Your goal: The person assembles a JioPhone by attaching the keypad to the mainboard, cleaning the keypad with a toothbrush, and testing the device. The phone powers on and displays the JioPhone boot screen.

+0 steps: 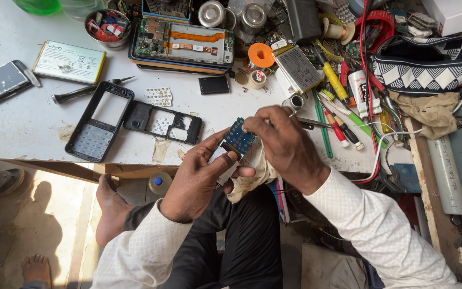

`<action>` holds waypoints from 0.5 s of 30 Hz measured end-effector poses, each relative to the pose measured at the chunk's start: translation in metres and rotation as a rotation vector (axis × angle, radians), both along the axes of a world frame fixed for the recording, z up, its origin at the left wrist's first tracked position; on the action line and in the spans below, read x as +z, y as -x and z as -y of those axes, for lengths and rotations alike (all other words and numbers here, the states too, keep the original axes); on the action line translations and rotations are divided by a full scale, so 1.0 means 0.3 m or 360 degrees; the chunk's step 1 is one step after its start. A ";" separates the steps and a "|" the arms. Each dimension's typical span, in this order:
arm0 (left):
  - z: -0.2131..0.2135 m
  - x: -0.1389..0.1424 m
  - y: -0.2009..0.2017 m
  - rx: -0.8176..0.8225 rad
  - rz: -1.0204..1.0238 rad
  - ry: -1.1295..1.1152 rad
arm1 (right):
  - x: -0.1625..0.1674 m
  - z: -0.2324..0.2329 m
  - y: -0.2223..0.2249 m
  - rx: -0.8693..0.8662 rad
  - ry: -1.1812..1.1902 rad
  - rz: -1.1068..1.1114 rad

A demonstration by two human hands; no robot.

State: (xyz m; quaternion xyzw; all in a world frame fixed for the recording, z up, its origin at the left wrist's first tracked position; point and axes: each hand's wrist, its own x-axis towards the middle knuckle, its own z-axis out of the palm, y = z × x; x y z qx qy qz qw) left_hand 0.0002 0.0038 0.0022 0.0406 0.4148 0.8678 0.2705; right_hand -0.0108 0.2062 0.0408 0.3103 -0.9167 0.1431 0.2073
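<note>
Head view: a small blue circuit board [238,140] is pinched by the left hand [196,179] and right hand [282,144] (both grips closed on it) above the bench [22,115].

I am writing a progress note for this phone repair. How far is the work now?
Done: the phone is opened; its black front frame and black middle frame lie apart on the white table. In hand: the left hand holds the small blue circuit board, and the right hand works at its top edge with a pale cloth below. Left: board and frames are not yet rejoined.
</note>
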 end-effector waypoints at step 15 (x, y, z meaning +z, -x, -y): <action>-0.009 -0.015 0.002 -0.0008 -0.0037 0.0045 | -0.006 0.026 0.031 0.0054 -0.0027 -0.0005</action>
